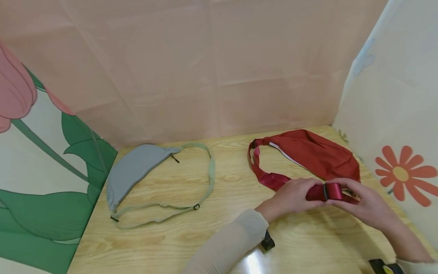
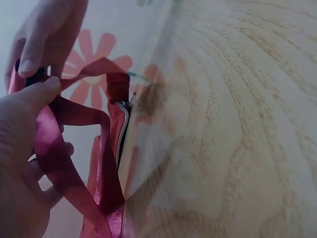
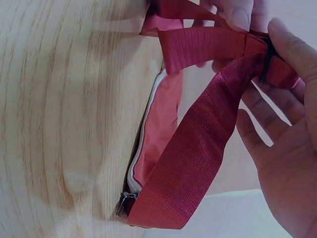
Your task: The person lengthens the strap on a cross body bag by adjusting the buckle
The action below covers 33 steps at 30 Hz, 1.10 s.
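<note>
A red waist bag (image 1: 313,154) lies at the right of the table, its strap drawn toward the person. My left hand (image 1: 295,196) pinches the red strap (image 3: 193,144) on one side of a black slider buckle (image 1: 325,191). On the other side, my right hand (image 1: 367,205) grips a folded loop of the strap between thumb and fingers. Both thumbs come close to the slider in the left wrist view. Below the hands, loose lengths of strap hang toward the bag, whose white-edged zipper (image 3: 143,134) shows in the right wrist view.
A grey waist bag (image 1: 135,171) with a pale green strap (image 1: 211,171) lies on the left of the wooden table (image 1: 232,220). A pinkish backdrop (image 1: 205,68) stands behind, and a flower-printed panel (image 1: 393,114) borders the right side.
</note>
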Tool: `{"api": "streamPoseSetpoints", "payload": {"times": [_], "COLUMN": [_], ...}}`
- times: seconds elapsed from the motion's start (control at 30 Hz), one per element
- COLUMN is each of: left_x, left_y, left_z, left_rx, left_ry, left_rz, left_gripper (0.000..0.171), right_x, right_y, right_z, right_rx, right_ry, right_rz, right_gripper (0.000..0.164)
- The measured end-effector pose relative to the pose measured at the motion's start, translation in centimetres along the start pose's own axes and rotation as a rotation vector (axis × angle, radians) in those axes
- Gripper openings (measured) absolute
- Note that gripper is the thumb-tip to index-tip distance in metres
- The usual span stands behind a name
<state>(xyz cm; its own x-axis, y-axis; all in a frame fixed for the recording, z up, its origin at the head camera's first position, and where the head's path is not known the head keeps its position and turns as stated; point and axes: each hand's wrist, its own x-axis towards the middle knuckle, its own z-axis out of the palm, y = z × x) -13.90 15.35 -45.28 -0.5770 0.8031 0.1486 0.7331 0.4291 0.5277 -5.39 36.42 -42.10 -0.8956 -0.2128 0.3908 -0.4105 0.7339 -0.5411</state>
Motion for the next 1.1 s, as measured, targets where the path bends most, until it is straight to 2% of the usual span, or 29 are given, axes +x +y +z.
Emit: {"api": "streamPoseSetpoints", "payload": {"times": [0.37,0.5,0.77,0.93,1.1], "left_x": [-0.3,-0.4,-0.5,-0.4,-0.5], "left_y": [-0.1,-0.2,-0.7,-0.6,-0.2], "left_z": [-0.2,-0.3,-0.2,-0.2,-0.3], "left_rx": [0.029,0.052,0.027,0.021,0.030], "left_ry": [0.032,0.038,0.058,0.060,0.072], "left_rz": [0.020,0.011,0.003,0.020,0.008], "left_gripper": [0.050,0.050,0.047,0.053,0.063], "right_x": [0.0,0.2,0.4,0.4,0.4], "right_y": [-0.2,-0.3,-0.6,-0.5,-0.3], "right_z": [-0.3,-0.7,-1.2,-1.1,-1.1], "right_rx": [-0.008,-0.055,-0.179,-0.205,-0.220], "right_ry": [0.019,0.014,-0.002,-0.004,0.012], "right_rz": [-0.003,-0.058,-0.166,-0.188,-0.213], "right_gripper": [0.064,0.067,0.067,0.063,0.063]}}
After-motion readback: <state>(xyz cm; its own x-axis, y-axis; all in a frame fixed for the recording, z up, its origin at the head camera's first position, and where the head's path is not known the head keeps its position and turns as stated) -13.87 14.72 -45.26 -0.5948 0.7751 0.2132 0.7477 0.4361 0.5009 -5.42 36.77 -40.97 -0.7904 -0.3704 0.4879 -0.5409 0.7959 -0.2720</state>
